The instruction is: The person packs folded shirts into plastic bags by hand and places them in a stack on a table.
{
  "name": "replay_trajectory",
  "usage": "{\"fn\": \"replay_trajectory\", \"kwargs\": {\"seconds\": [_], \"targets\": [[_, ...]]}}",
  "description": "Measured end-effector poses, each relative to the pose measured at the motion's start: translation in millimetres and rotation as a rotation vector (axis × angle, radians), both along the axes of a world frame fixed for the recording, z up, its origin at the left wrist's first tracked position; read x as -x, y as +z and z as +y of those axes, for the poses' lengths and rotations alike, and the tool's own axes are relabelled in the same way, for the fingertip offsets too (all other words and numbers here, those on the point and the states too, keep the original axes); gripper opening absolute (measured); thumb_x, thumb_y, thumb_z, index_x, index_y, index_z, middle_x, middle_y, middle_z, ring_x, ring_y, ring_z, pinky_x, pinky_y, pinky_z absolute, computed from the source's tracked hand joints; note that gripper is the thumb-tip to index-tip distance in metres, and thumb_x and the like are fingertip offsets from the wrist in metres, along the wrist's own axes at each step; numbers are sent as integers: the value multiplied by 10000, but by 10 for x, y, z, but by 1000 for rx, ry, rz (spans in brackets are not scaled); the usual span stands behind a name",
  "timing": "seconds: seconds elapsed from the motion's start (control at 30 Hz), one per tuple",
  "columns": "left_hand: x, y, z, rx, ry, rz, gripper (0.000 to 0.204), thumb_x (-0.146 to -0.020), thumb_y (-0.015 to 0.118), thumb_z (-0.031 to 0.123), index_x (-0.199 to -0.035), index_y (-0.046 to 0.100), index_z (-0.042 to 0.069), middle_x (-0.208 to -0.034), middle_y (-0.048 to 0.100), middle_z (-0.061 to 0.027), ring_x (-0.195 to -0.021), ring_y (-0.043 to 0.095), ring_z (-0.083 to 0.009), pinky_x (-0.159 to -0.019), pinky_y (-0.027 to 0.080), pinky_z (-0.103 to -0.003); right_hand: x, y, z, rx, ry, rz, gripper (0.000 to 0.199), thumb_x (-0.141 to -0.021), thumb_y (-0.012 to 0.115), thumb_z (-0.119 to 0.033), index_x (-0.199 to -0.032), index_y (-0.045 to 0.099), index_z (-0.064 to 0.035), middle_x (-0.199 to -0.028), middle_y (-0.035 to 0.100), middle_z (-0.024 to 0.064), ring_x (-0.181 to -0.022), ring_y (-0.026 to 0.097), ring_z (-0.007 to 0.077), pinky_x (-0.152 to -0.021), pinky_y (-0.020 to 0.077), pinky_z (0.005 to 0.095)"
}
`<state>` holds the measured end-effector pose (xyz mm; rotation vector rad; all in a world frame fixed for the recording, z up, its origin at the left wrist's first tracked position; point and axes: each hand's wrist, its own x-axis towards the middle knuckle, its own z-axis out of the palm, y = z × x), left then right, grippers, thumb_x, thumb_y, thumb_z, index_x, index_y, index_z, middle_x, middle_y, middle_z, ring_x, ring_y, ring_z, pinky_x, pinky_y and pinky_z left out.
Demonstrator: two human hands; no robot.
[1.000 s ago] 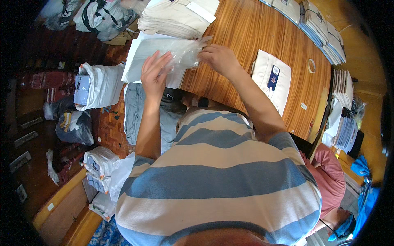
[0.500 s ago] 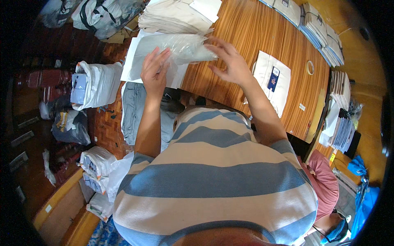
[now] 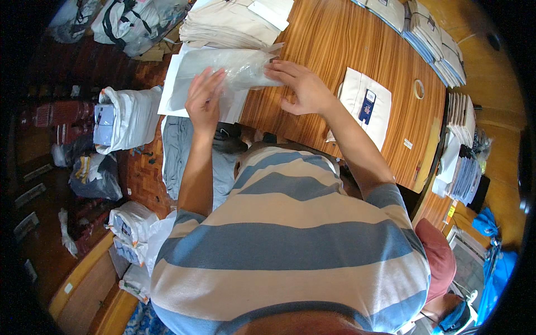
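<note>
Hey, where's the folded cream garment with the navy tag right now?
In the head view, the folded cream garment lies right of centre on the wooden table, between the person's right hand and the pale ring.

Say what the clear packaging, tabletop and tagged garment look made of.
Clear packaging: likely glossy plastic film, see-through with crinkled highlights. Tabletop: smooth wood or laminate, by its streaked grain. Tagged garment: matte cloth, perhaps cotton, by its soft folds.
</note>
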<state>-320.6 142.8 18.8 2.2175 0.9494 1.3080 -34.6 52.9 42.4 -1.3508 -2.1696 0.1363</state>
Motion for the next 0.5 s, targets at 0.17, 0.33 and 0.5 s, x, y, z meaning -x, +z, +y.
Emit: {"fn": "replay_trajectory", "kwargs": {"seconds": [0.17,0.33,0.5], "targets": [[-66,60,12,30,-26,72,304,-903,743,104,-1201,782,149,-1250,758,-26,-1309,625,-314,-1150,405,-502,-103,-167,18,-15,-43,-75,385,-902,692,-152,-1284,676,-114,-1355,679,67,-1209,664,291,-972,581,395],[-119,19,-71,-34,3,242,458,-882,756,121,-1334,715,182,-1329,720,-27,-1377,560,-331,-1178,369,-511,-512,233,-572,69,-254,53,305,-885,732,-107,-1190,733,-99,-1181,748,85,-946,744,275,-783,620,363],[-368,115,-260,73,-89,650,807,-824,802,129,-1559,472,169,-1549,544,-66,-1470,435,-387,-1239,268,-544,-1495,266,-1644,218,-796,553,238,-931,775,-136,-1129,748,-6,-871,765,74,-649,670,123,-573,532,267]]}}
